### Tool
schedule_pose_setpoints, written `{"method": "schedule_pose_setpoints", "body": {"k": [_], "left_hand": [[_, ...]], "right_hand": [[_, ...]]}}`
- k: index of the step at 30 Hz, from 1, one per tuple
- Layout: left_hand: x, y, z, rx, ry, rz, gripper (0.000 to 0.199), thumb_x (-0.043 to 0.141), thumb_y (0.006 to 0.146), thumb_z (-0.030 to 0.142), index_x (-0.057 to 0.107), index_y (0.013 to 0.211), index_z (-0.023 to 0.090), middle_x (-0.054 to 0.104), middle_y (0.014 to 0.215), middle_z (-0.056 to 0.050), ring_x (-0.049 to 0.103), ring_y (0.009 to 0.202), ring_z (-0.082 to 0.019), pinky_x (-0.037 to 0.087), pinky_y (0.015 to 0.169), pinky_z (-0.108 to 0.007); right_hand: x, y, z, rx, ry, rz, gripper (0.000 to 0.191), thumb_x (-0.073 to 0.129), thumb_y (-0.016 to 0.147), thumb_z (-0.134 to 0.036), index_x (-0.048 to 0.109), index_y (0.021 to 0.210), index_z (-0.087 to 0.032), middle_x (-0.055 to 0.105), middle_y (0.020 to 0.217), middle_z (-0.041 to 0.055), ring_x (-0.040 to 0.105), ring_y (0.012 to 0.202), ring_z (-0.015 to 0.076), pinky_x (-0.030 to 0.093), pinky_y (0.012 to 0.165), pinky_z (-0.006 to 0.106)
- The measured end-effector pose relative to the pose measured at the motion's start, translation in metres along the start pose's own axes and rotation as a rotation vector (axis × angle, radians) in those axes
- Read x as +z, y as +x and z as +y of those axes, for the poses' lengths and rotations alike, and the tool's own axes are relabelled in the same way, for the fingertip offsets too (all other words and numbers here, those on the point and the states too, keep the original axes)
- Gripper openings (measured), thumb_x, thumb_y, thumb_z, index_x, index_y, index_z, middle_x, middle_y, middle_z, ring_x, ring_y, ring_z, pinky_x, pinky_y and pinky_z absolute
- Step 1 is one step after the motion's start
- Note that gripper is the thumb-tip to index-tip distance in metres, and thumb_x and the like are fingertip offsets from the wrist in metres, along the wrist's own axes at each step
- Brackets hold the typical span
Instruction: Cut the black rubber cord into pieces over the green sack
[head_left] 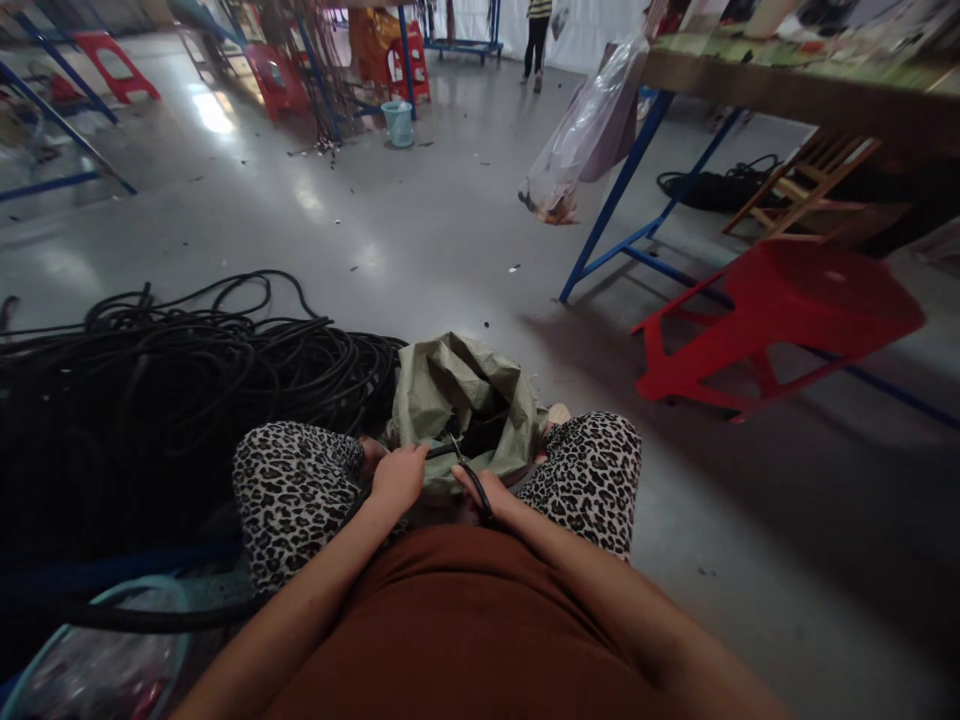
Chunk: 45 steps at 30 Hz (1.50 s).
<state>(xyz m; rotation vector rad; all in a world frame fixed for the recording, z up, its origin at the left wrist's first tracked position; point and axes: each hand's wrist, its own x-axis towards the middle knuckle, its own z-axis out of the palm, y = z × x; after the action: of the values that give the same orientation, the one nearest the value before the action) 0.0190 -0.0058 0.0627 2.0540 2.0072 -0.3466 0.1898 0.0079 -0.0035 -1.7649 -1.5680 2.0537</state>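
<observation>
A seated person in leopard-print trousers works over an open green woven sack [457,395] that stands on the floor between the knees. The left hand [397,478], at the sack's near rim, is closed around a length of black cable [439,452] that runs toward the sack's mouth. The right hand [480,490], just beside it at the same rim, grips a pair of black-handled scissors [466,468], their blades pointing up over the cable; whether the blades touch it is too small to tell. To the left of the sack, touching its side, lies a large heap of coiled black cable [165,400]. Nearer the person, left of the sack, the rim of a pale blue basket [90,610] shows. Right of the sack, well apart, a red plastic stool [780,310] lies tipped on the floor beside a blue-legged counter [795,95], from which a clear plastic bag [581,135] hangs. Far beyond the sack, another person [537,40] stands.
</observation>
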Motion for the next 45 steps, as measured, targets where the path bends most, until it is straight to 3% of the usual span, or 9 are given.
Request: {"method": "schedule_pose_setpoints", "body": {"k": [8,15,26,40,45], "left_hand": [[0.0,-0.002,-0.003,0.0,0.032,0.029,0.029,0.035,0.086,0.022,0.05,0.111,0.021,0.061,0.095,-0.009,0.059,0.085,-0.02,0.044,0.069,-0.029],[-0.003,-0.004,-0.006,-0.046,0.017,-0.021,0.031,0.033,0.087,0.023,0.048,0.114,0.02,0.059,0.099,-0.011,0.058,0.091,-0.019,0.045,0.075,-0.029],[0.0,-0.002,-0.009,-0.047,0.012,0.021,0.032,0.033,0.085,0.017,0.051,0.111,0.021,0.06,0.095,-0.009,0.059,0.088,-0.02,0.045,0.072,-0.03],[0.0,-0.002,-0.012,-0.062,-0.031,0.069,0.032,0.036,0.084,0.022,0.053,0.111,0.022,0.062,0.096,-0.007,0.059,0.087,-0.019,0.045,0.071,-0.029],[-0.003,-0.003,-0.012,-0.099,-0.061,0.067,0.033,0.036,0.084,0.024,0.053,0.112,0.022,0.061,0.101,-0.009,0.059,0.089,-0.02,0.045,0.072,-0.029]], "right_hand": [[-0.003,0.002,0.001,-0.035,-0.076,0.062,0.057,0.038,0.077,-0.066,0.051,0.054,-0.015,0.047,0.043,0.0014,0.048,0.036,0.0118,0.039,0.04,0.022],[-0.005,0.004,0.002,-0.03,-0.14,0.096,0.056,0.04,0.077,-0.065,0.054,0.055,-0.015,0.046,0.041,0.001,0.05,0.041,0.0122,0.041,0.046,0.022],[-0.007,0.002,0.002,-0.062,-0.215,0.141,0.055,0.043,0.075,-0.065,0.045,0.047,-0.017,0.045,0.042,0.0023,0.05,0.041,0.0128,0.035,0.04,0.02],[-0.006,0.011,0.01,-0.007,-0.028,0.147,0.055,0.043,0.074,-0.066,0.051,0.056,-0.015,0.045,0.041,0.001,0.046,0.035,0.0115,0.039,0.036,0.021],[-0.005,0.008,0.007,-0.006,0.106,0.065,0.052,0.042,0.077,-0.064,0.053,0.067,-0.013,0.048,0.048,0.0001,0.048,0.038,0.0106,0.04,0.038,0.021]]}}
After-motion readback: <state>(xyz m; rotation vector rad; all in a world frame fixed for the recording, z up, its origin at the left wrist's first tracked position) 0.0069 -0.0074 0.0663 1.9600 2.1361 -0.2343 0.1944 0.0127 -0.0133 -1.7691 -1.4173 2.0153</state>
